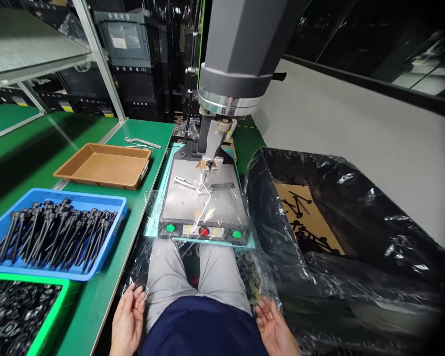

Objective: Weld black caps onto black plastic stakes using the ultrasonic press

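My left hand [128,319] rests low beside my left thigh, fingers stretched out and lightly touching the edge of a clear plastic sheet [203,217]. My right hand [276,329] lies open beside my right thigh, fingertips at the same sheet's lower right edge. The sheet drapes from the press machine's metal base plate [203,198] down over my lap. On the base front sit two green buttons [170,228] and a red button [203,231]. The grey press head [237,64] hangs above a small fixture [207,170].
A blue tray [55,232] of black rod-shaped parts and a green bin [18,316] of black round parts stand left on the green bench. A brown tray [104,165] lies behind them. A bag-lined carton [330,232] holding some black parts stands at right.
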`<act>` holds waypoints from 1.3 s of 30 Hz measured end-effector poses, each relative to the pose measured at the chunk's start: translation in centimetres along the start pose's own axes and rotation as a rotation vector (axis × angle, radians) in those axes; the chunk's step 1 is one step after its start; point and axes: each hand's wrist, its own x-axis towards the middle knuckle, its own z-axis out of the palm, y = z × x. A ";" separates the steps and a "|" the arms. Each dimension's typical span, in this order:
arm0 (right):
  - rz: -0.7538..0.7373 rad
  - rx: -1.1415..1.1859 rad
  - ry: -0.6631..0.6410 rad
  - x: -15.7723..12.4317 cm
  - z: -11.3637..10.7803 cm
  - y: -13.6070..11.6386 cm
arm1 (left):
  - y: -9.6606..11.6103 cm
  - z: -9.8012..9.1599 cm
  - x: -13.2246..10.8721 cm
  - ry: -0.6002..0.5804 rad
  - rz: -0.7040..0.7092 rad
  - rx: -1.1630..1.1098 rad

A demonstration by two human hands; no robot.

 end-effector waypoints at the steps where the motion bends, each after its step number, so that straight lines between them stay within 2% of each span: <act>1: 0.025 -0.008 0.015 -0.4 -0.5 0.1 | 0.0 -0.6 -0.3 0.009 -0.002 0.007; 6: 0.107 -0.079 0.048 -2.1 -0.1 0.1 | -0.2 -2.0 -0.8 0.033 0.028 0.043; 9: 0.149 -0.229 0.060 -2.7 -0.1 0.1 | -0.6 -2.2 -0.4 0.027 0.026 0.051; 13: 0.138 -0.664 0.037 -3.8 -1.4 0.1 | -1.1 -2.4 0.2 0.037 0.019 0.048; 15: 0.079 -0.958 -0.085 -4.6 -1.0 -0.8 | -1.3 -2.5 0.5 0.047 0.010 0.036; 16: 0.038 -1.092 -0.185 -5.1 -0.2 -1.5 | -1.4 -2.4 0.6 0.048 0.002 0.030; 18: -0.075 -1.293 -0.411 -6.0 3.0 -3.4 | -1.5 -2.3 0.8 0.048 -0.013 0.023; 20: -0.356 -1.414 -0.613 -6.4 7.6 -5.4 | -1.6 -1.9 0.9 0.054 -0.026 0.022; 22: -0.665 -1.416 -0.664 -5.9 12.9 -7.0 | -1.7 -1.4 1.0 0.054 -0.032 0.018; 25: -0.941 -1.357 -0.710 -3.5 20.4 -9.1 | -1.5 -1.1 1.2 0.041 -0.040 -0.006; 29: -1.286 -1.190 -0.575 0.7 30.0 -12.6 | -1.3 -1.5 1.7 0.028 -0.065 -0.025; 32: -1.389 -1.097 -0.470 3.1 36.8 -15.8 | -1.7 -2.1 2.3 0.048 -0.054 0.015; 34: -1.402 -1.101 -0.511 4.3 40.4 -17.5 | -2.3 -2.6 2.8 0.103 -0.034 0.051; 36: -1.390 -1.182 -0.607 5.3 42.7 -18.5 | -2.9 -3.5 3.4 0.151 -0.025 0.100; 39: -1.370 -1.260 -0.724 6.4 44.2 -19.0 | -4.1 -5.5 4.0 0.208 -0.002 0.243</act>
